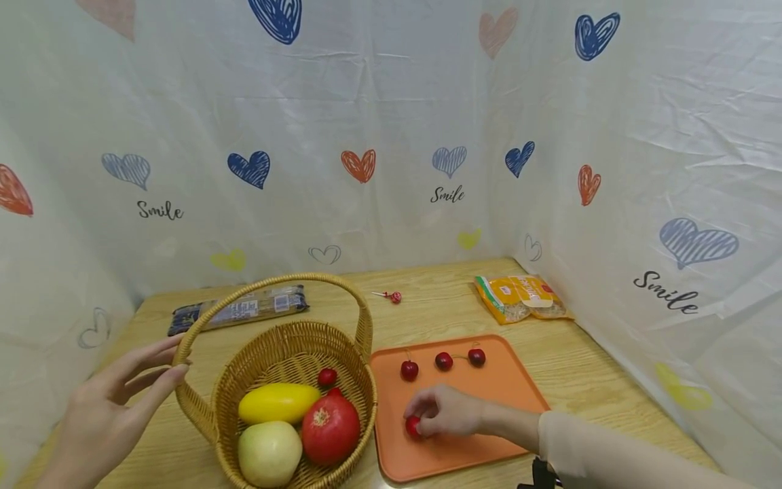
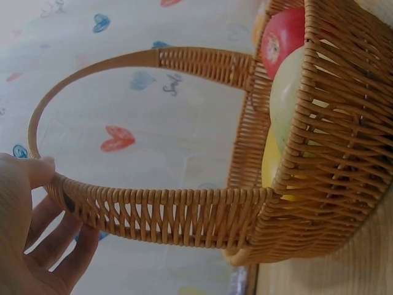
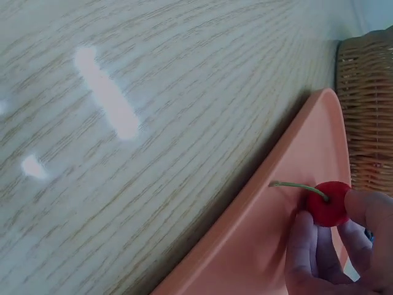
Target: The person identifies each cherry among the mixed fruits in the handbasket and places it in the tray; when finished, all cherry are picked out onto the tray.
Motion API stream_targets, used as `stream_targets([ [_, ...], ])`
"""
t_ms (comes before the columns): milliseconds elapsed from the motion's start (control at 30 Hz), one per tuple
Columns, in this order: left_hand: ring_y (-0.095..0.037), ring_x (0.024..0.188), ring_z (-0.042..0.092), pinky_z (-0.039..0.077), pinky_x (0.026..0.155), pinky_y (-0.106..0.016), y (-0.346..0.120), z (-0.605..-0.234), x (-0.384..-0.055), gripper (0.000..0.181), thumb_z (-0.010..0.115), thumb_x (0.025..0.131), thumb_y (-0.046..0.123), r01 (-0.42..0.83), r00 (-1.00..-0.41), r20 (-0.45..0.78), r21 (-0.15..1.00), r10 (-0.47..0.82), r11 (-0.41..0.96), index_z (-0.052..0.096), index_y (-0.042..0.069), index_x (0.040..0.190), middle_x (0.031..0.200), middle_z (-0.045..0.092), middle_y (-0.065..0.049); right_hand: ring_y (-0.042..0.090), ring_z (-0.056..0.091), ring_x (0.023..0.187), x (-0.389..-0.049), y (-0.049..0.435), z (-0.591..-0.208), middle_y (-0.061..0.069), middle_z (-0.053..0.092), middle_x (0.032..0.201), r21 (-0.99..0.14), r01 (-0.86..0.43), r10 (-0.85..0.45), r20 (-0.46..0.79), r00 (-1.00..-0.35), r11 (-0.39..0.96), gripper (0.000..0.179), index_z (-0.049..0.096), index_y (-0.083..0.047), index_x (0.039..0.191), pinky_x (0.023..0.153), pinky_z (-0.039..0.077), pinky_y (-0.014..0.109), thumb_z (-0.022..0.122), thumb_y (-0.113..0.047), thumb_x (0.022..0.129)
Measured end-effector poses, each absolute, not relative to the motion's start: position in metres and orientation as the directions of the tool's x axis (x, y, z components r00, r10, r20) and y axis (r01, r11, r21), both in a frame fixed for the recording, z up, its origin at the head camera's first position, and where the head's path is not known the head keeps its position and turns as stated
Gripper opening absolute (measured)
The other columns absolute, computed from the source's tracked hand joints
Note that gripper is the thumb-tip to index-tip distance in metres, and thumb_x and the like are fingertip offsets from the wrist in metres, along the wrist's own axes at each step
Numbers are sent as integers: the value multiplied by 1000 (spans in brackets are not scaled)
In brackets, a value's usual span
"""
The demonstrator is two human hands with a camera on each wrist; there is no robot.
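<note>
My left hand [image 1: 116, 401] holds the handle of a wicker basket [image 1: 287, 333] between thumb and fingers; the left wrist view shows the thumb [image 2: 42, 172] over the handle's edge. Inside the basket lie a yellow oblong fruit [image 1: 278, 403], a pale green round fruit [image 1: 269, 454], a red pomegranate [image 1: 330, 428] and a small red cherry [image 1: 326, 377]. Over the orange tray [image 1: 464, 458], my right hand [image 1: 449, 410] pinches a red cherry [image 3: 330, 204] with a green stem. Three darker cherries [image 1: 409, 370] lie toward the tray's back.
A lollipop [image 1: 396, 297] lies behind the tray. At the back right is an orange-and-clear food packet [image 1: 522, 299]. A long dark packet [image 1: 256, 307] lies behind the basket. Curtains printed with hearts [image 1: 360, 166] surround the wooden table [image 1: 421, 319].
</note>
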State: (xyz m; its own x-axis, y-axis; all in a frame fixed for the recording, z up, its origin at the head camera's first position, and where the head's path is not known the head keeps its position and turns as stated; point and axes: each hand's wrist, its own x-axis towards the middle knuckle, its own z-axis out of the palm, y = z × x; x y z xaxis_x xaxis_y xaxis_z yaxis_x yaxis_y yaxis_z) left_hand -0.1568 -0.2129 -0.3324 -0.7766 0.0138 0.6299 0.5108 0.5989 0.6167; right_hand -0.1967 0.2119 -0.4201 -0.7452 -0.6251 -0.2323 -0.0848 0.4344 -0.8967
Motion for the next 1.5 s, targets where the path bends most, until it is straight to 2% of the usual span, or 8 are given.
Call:
stream_targets([
  [133,8,92,57,48,79,-2,-213,-332,-157,43,67,82,-10,508,-777,629,617,12,601,61,2,123,108,59,18,8,56,75,-196,211,-420,-6,61,84,-849,-186,-623,-196,-757,494,18,65,-5,103,65,49,17,64,-1,85],
  [400,7,93,57,48,80,-3,-213,-332,-156,42,67,82,-11,516,-775,632,620,14,591,61,0,122,109,60,17,9,57,78,-198,211,-419,-2,62,88,-836,-186,-601,-198,-775,515,20,65,-6,104,67,50,19,63,-3,85],
  [633,7,93,58,48,81,-3,-211,-331,-156,42,66,81,-12,525,-770,638,612,23,592,61,0,122,110,59,17,20,60,92,-206,215,-412,7,64,99,-843,-243,-610,-121,-783,479,22,63,2,105,75,53,20,64,-3,84],
  [867,6,93,58,47,82,-4,-211,-330,-156,42,67,81,-12,529,-768,641,611,25,589,61,0,120,108,60,15,18,61,89,-213,212,-404,13,64,101,-838,-292,-587,-41,-809,460,21,63,4,106,77,54,21,62,-3,86],
  [967,6,93,57,48,81,-3,-211,-330,-157,42,67,82,-11,512,-778,628,619,17,596,61,1,121,108,60,16,22,63,88,-214,208,-402,16,64,100,-869,-265,-565,-20,-825,418,22,62,7,107,75,57,24,60,-3,88],
  [1167,9,95,55,48,79,-2,-212,-330,-156,41,66,84,-7,486,-794,608,622,12,614,61,4,123,110,58,20,41,61,94,-215,196,-393,21,60,105,-961,-131,-526,-18,-850,245,28,57,11,112,77,60,37,59,-5,91],
  [1367,6,95,58,50,79,-6,-210,-329,-156,43,66,80,-14,538,-768,640,615,34,577,61,0,121,111,61,18,27,62,94,-215,185,-382,13,60,104,-978,-96,-525,-15,-851,183,29,58,7,115,82,59,39,60,-9,91],
  [1500,2,94,60,51,81,-9,-211,-328,-155,45,66,77,-19,578,-746,663,607,52,546,62,-3,119,110,64,13,33,61,99,-215,176,-376,16,60,106,-987,-58,-522,-30,-852,151,31,57,8,116,84,58,42,61,-9,90],
])
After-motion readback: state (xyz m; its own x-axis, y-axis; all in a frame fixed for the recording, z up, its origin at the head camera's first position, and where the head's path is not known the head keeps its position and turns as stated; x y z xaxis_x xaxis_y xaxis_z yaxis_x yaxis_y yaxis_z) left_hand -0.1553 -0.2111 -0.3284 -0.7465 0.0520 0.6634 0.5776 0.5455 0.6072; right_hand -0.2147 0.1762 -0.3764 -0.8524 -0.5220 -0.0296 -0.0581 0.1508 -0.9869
